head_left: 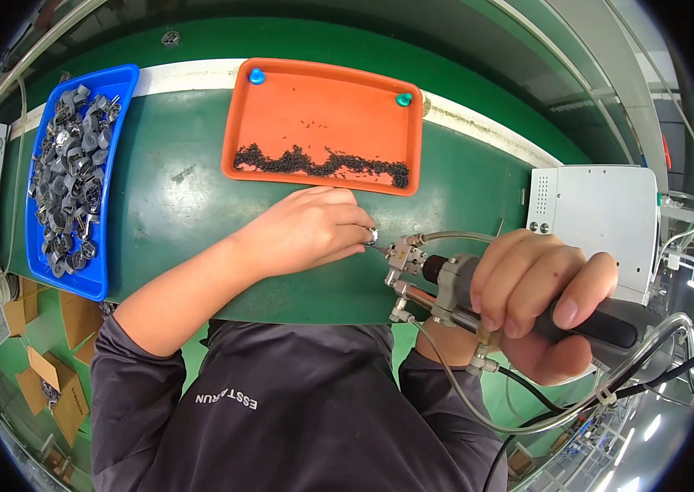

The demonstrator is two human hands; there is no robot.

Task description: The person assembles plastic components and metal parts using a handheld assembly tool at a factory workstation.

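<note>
My right hand (535,299) is wrapped round a dark electric screwdriver (609,324) with metal fittings and clear air hoses at its front end. The tool lies nearly level, and its metal nose (402,256) points left. At that tip my left hand (314,230) pinches a small shiny metal part (372,236), mostly covered by the fingers. The driver's tip meets the part or stops just short of it; I cannot tell which. Just beyond my left hand is an orange tray (322,98) with a band of tiny black screws (314,162) along its near side.
A blue bin (121,123) at the left holds many grey and metal parts (72,176). Blue (257,76) and green (403,99) knobs sit in the orange tray's far corners. A pale machine box (593,213) stands right. Hoses (527,422) loop beside my right arm; cardboard boxes (56,385) lie lower left.
</note>
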